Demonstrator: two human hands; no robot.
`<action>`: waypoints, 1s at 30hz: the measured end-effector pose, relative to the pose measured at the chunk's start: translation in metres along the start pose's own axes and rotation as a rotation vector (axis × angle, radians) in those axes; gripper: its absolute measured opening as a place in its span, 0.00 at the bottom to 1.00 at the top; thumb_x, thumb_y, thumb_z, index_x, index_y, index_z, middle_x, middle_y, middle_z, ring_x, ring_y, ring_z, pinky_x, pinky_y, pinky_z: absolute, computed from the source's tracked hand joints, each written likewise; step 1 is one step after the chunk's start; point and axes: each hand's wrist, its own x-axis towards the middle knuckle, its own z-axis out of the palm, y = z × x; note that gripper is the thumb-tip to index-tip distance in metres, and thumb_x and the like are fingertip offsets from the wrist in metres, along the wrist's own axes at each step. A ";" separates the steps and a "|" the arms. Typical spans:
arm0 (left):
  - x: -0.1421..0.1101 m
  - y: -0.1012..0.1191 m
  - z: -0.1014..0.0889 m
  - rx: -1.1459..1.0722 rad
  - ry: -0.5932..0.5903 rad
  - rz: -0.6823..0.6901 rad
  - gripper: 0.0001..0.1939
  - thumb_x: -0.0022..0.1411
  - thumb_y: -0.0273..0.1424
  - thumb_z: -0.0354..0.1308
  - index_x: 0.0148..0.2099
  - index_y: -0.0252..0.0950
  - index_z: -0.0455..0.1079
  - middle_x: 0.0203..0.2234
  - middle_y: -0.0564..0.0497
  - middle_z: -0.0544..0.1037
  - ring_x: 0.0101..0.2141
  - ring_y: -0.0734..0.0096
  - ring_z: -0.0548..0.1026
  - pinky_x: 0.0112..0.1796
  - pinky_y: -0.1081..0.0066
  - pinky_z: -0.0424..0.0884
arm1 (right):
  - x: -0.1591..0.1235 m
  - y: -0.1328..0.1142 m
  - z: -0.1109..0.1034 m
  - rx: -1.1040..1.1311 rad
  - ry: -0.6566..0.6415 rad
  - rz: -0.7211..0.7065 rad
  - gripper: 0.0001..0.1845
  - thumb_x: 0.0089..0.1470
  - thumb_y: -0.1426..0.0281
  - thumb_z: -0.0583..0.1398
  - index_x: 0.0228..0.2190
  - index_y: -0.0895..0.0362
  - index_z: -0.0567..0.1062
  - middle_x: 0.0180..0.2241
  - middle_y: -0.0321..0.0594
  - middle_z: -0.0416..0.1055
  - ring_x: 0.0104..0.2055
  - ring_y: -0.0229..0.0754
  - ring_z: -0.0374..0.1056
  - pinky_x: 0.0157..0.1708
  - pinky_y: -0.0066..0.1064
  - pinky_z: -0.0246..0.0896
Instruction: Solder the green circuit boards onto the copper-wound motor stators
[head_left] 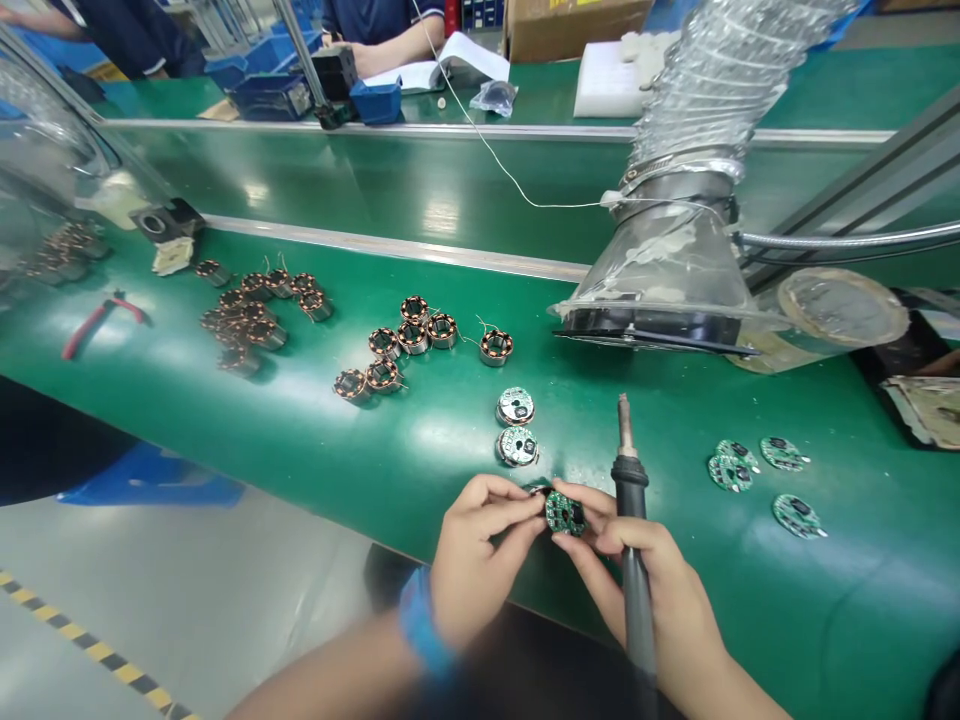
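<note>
My left hand (480,550) pinches a small round green circuit board on a coil (565,513) at the near edge of the green bench. My right hand (652,580) touches the same piece with its fingertips and grips a dark soldering iron (631,520), tip pointing away from me and upward. Two assembled round boards on coils (516,427) lie just beyond my hands. Several bare green round boards (757,470) lie to the right.
Copper-wound coils lie in groups at the middle (409,350) and left (255,315). Red-handled pliers (97,320) rest far left. A clear fume hood on a flexible duct (675,260) hangs at right. Another person's arm (390,45) rests across the far bench.
</note>
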 end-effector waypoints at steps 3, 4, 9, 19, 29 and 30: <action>-0.003 -0.007 -0.002 0.095 -0.024 0.169 0.15 0.60 0.20 0.53 0.48 0.34 0.73 0.37 0.44 0.71 0.37 0.68 0.73 0.38 0.68 0.74 | 0.001 0.003 0.002 0.037 0.002 0.028 0.12 0.52 0.76 0.59 0.32 0.54 0.57 0.44 0.49 0.70 0.45 0.41 0.71 0.42 0.29 0.69; -0.004 -0.008 -0.003 0.164 -0.041 0.228 0.16 0.61 0.20 0.51 0.49 0.34 0.72 0.38 0.43 0.70 0.38 0.67 0.72 0.39 0.67 0.73 | 0.001 0.003 0.002 0.043 0.005 0.036 0.13 0.52 0.75 0.59 0.32 0.54 0.57 0.44 0.50 0.70 0.45 0.41 0.71 0.41 0.29 0.69; -0.013 -0.005 -0.005 0.475 -0.200 0.268 0.26 0.59 0.18 0.48 0.60 0.30 0.59 0.53 0.35 0.62 0.51 0.53 0.63 0.49 0.54 0.67 | 0.005 0.003 0.002 -0.016 0.032 0.011 0.12 0.52 0.75 0.59 0.32 0.54 0.57 0.43 0.50 0.71 0.41 0.39 0.73 0.37 0.26 0.70; -0.016 -0.021 -0.001 0.223 -0.068 0.118 0.38 0.61 0.17 0.49 0.67 0.46 0.39 0.49 0.46 0.72 0.46 0.63 0.70 0.46 0.61 0.71 | 0.011 -0.007 0.008 -0.248 -0.018 -0.101 0.05 0.55 0.72 0.57 0.32 0.54 0.62 0.42 0.47 0.73 0.39 0.41 0.73 0.37 0.28 0.70; -0.006 -0.022 0.002 0.414 0.037 0.149 0.28 0.56 0.22 0.57 0.59 0.40 0.59 0.43 0.44 0.73 0.41 0.60 0.73 0.41 0.60 0.74 | 0.001 -0.011 0.006 -0.331 0.034 -0.106 0.04 0.54 0.72 0.56 0.33 0.54 0.64 0.45 0.46 0.71 0.43 0.40 0.71 0.38 0.28 0.69; -0.002 -0.023 0.001 0.417 0.077 0.145 0.26 0.57 0.23 0.57 0.58 0.40 0.59 0.42 0.45 0.73 0.39 0.62 0.74 0.39 0.61 0.74 | -0.003 -0.007 0.000 -0.345 0.115 -0.100 0.07 0.53 0.72 0.58 0.33 0.54 0.63 0.45 0.47 0.71 0.43 0.41 0.71 0.38 0.29 0.68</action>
